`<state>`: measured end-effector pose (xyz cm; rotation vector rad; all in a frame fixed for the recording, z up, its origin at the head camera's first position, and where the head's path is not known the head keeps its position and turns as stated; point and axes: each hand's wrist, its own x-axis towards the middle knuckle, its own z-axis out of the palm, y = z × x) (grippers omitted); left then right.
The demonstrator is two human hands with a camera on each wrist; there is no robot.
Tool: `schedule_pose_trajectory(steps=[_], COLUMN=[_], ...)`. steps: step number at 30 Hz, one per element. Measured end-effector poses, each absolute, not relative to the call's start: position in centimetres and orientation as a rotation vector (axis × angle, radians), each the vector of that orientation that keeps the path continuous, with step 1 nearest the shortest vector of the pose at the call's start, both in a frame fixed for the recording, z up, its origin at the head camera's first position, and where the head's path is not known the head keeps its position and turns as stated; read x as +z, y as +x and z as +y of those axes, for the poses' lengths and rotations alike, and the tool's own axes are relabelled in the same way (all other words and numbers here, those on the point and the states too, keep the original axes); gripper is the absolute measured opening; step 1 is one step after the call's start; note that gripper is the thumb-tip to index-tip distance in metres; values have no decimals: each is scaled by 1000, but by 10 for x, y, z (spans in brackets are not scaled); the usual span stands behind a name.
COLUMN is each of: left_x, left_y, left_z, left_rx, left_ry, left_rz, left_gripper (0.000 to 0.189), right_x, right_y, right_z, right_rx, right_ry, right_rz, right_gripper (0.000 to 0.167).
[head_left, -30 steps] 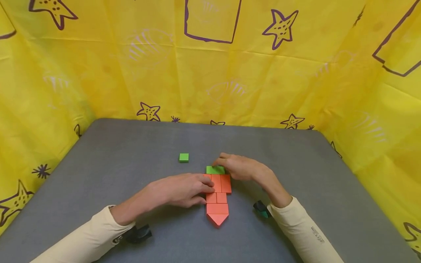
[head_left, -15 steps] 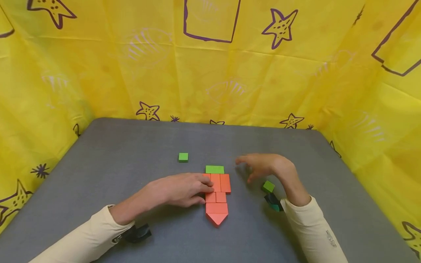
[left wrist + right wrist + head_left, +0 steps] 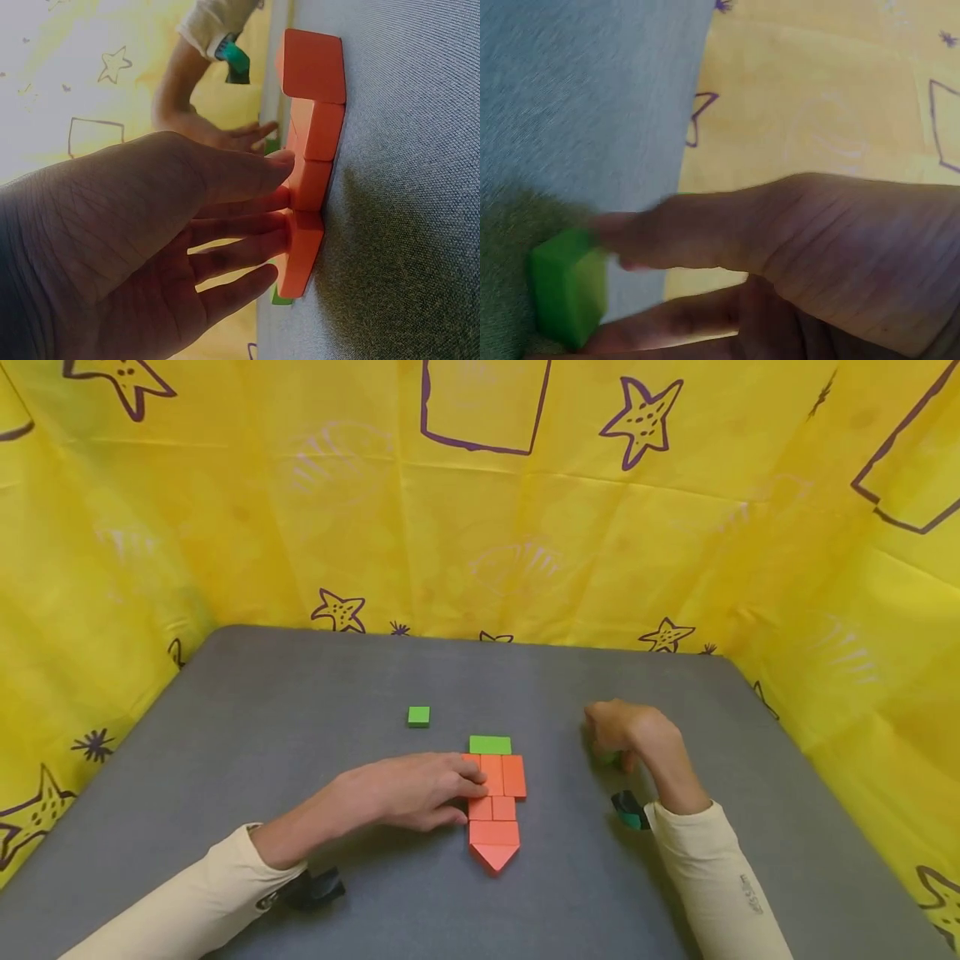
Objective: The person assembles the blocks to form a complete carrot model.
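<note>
Several orange blocks [image 3: 514, 775] lie joined in a column on the grey table, with a pointed orange block [image 3: 495, 857] at the near end. A flat green block [image 3: 490, 745] touches the far end. My left hand [image 3: 412, 789] rests its fingertips on the left of the column, fingers fairly straight. To the right, my right hand [image 3: 633, 731] is low over the table. In the right wrist view its thumb and a finger pinch a small green block [image 3: 566, 289], mostly hidden by the hand in the head view.
Another green block [image 3: 418, 717] lies behind and left of the column. The grey table [image 3: 337, 677] meets a yellow patterned curtain [image 3: 480, 527] at the back and sides. A dark strap [image 3: 630, 810] hangs at the right wrist, another dark strap [image 3: 318, 889] at the left.
My right hand has left the flat green block, moved right, and come down onto the small green block there, now between its thumb and finger. The left hand has stayed in place.
</note>
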<state>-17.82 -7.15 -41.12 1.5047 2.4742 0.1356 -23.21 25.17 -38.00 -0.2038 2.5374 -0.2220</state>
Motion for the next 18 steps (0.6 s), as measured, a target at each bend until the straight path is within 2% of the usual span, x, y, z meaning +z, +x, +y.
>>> schedule_pose_trajectory(steps=[2,8,10,14,18], left_x=[-411,-410,-410,-411,-413], left_y=[-179,-179,-179,-179,-180], left_z=[-71,-72,-72,-72,-71], left_rx=[134,132,133,143,145], left_ry=[1518,1513,1505,1493,1502], left_rz=[2471,2472,2475,2474,2478], left_gripper=[44,44,44,45,44], right_x=[-379,-373,-373,-378,-383], right_y=[-234,-235,-237,-240,-242], right_z=[255,266,267,266,262], right_rx=[-215,-106,-78,-63,-86], right_ry=[-207,-315,-407,-543,-614], right_rz=[2578,2560,2562,2579,2650], right_gripper=[31,43,42,28,32])
